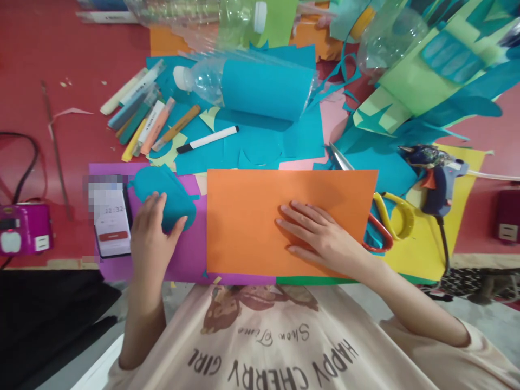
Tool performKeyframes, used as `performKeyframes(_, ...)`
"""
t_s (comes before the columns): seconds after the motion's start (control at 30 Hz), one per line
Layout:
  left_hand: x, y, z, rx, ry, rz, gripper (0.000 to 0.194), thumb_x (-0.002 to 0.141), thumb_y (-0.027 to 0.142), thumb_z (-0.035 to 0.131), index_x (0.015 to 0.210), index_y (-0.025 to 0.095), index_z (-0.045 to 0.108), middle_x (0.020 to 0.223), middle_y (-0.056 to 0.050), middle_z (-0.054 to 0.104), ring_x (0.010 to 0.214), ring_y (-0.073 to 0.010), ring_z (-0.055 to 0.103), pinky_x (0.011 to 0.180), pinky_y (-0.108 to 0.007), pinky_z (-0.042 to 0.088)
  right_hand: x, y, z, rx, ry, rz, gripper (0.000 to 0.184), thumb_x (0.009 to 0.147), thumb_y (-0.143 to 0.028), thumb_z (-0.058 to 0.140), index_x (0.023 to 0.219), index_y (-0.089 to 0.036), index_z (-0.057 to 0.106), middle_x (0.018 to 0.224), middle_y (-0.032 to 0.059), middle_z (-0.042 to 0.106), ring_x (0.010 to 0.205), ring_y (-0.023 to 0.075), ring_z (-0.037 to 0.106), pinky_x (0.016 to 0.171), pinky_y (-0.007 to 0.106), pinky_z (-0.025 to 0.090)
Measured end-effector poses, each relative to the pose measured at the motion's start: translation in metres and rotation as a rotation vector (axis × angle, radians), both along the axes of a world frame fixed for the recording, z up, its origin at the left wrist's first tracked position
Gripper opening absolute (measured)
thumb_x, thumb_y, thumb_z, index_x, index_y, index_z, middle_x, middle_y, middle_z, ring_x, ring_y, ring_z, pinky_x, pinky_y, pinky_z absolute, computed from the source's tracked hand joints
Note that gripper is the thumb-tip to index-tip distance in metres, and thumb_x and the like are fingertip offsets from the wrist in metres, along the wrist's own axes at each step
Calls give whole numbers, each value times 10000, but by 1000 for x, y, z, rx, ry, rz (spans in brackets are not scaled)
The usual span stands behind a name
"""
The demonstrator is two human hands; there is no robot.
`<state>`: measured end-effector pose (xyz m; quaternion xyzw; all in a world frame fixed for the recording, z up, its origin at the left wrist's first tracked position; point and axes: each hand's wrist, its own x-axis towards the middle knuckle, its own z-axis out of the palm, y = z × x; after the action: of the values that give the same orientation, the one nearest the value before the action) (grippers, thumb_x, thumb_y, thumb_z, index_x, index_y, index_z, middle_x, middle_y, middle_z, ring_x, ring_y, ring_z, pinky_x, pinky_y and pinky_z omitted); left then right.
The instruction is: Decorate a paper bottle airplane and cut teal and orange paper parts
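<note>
My right hand (320,235) lies flat on an orange sheet of paper (244,222), its fingers spread. My left hand (152,230) rests over the edge of a rounded blue paper cutout (179,203), thumb held apart from the fingers; no firm grip shows. The cutout lies on a purple sheet (187,252), which runs under the orange one. Beside my left hand is a phone (111,216) with a lit screen. Scissors (392,216) with yellow and red handles are partly covered by the orange sheet's right edge.
A clear bottle wrapped in blue paper (260,86) lies beyond the sheets. Several markers (142,108) are piled to its left. On the right, a glue gun (441,179) rests on a yellow sheet (459,227). Paper scraps and green-blue cut paper (406,92) lie at the back right.
</note>
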<state>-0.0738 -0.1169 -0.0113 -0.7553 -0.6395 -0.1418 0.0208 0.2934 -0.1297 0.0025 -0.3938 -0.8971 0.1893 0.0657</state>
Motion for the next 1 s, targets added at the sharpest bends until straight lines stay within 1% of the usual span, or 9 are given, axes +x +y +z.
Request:
performKeyframes(0.13, -2, 6, 1, 211, 63, -97, 162, 934, 270, 575, 1010, 188, 692, 1018, -99, 788, 900, -234, 758, 882, -357, 577, -5, 2, -4, 110, 42, -129, 424, 998, -325, 467, 1366, -148, 579, 1447, 153, 577, 1355, 276, 538, 1053, 448, 525)
performKeyframes(0.23, -5, 11, -1, 395, 54, -129, 136, 896, 217, 582, 799, 195, 675, 756, -43, 782, 634, -173, 716, 766, -303, 573, -6, 4, -12, 155, 17, -167, 476, 984, -355, 498, 1426, -178, 522, 1475, 140, 551, 1412, 308, 468, 1116, 514, 456)
performKeyframes(0.37, 5, 23, 7, 610, -21, -29, 180, 880, 231, 588, 729, 175, 669, 656, -48, 748, 558, -149, 681, 559, -216, 498, -3, 1, -19, 121, -46, -137, 563, 991, -408, 468, 1522, -236, 392, 1540, 104, 481, 1459, 300, 402, 1169, 549, 376)
performKeyframes(0.43, 20, 32, 14, 661, -57, -116, 138, 882, 199, 593, 780, 160, 676, 733, -64, 769, 630, -153, 720, 607, -206, 522, -2, 0, -21, 120, -59, -124, 562, 995, -411, 457, 1523, -232, 392, 1548, 103, 470, 1456, 296, 406, 1168, 540, 377)
performKeyframes(0.6, 77, 56, 24, 382, -6, -539, 116, 919, 148, 564, 921, 164, 678, 1015, -77, 791, 932, -178, 763, 804, -245, 597, -5, -3, -21, 102, -43, -144, 547, 993, -405, 459, 1510, -231, 413, 1538, 110, 483, 1446, 307, 420, 1157, 549, 384)
performKeyframes(0.77, 112, 67, 7, 259, 135, -770, 252, 973, 132, 469, 947, 124, 720, 1105, -108, 771, 1003, -191, 747, 854, -273, 601, 6, -3, -8, 127, 104, -206, 566, 971, -334, 512, 1515, -257, 376, 1502, 121, 524, 1423, 294, 454, 1128, 504, 429)
performKeyframes(0.83, 115, 66, 1, 240, 94, -785, 233, 966, 130, 489, 1028, 84, 709, 1104, -135, 765, 1014, -216, 740, 869, -299, 597, 25, -6, 0, 191, 160, -363, 518, 952, -267, 522, 1463, -276, 434, 1426, 127, 582, 1344, 294, 536, 1071, 483, 478)
performKeyframes(0.9, 114, 64, -1, 189, 80, -769, 264, 970, 166, 506, 1146, 71, 678, 1136, -153, 751, 1035, -246, 729, 880, -340, 594, 47, -11, 8, 287, 134, -657, 396, 934, -222, 489, 1325, -250, 549, 1203, 134, 678, 1142, 298, 651, 960, 486, 533)
performKeyframes(1.0, 112, 62, 0, 77, 105, -746, 329, 991, 207, 479, 1261, 99, 633, 1224, -169, 711, 1114, -270, 695, 923, -380, 578, 74, -23, 13, 147, -112, -890, 401, 879, -311, 510, 1262, -205, 556, 1021, 136, 685, 931, 326, 683, 775, 485, 573)
